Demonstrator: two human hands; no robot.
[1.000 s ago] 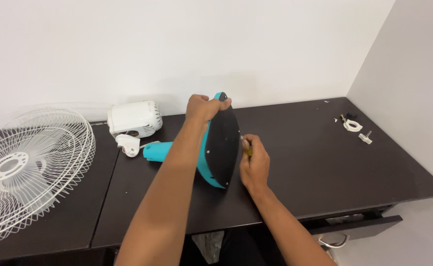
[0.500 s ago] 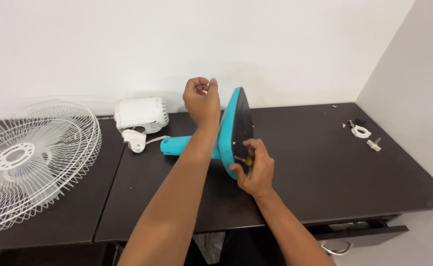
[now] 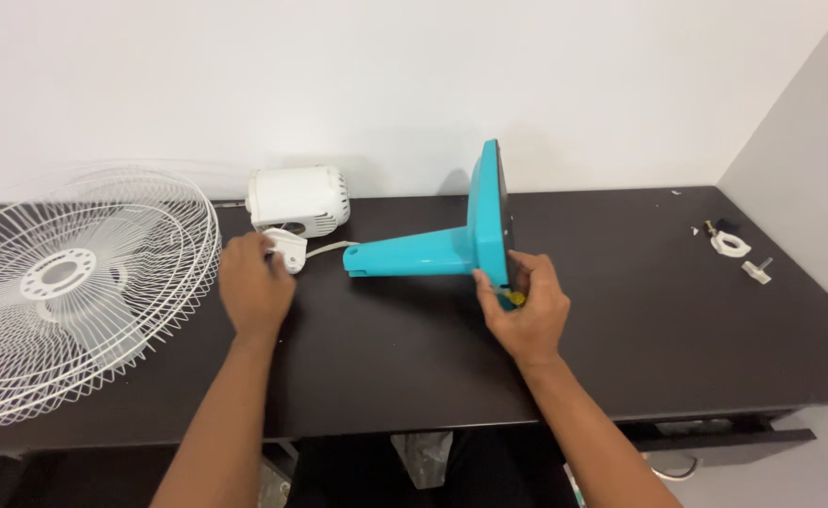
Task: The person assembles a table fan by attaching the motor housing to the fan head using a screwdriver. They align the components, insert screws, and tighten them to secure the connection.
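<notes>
A turquoise fan stand lies on its side on the dark desk, its round base upright and its neck pointing left. My right hand holds the lower rim of the base and grips a small yellow-handled tool. My left hand rests on the desk at the white bracket of the white fan motor housing; whether it grips the bracket is unclear.
A white wire fan grille with blades lies at the left. Small white parts and a screw sit at the far right. A white cord runs from the motor to the stand. A white wall stands behind.
My left hand has let go of the top of the base and moved left down to the motor bracket. The base has turned edge-on, its neck now pointing left.
</notes>
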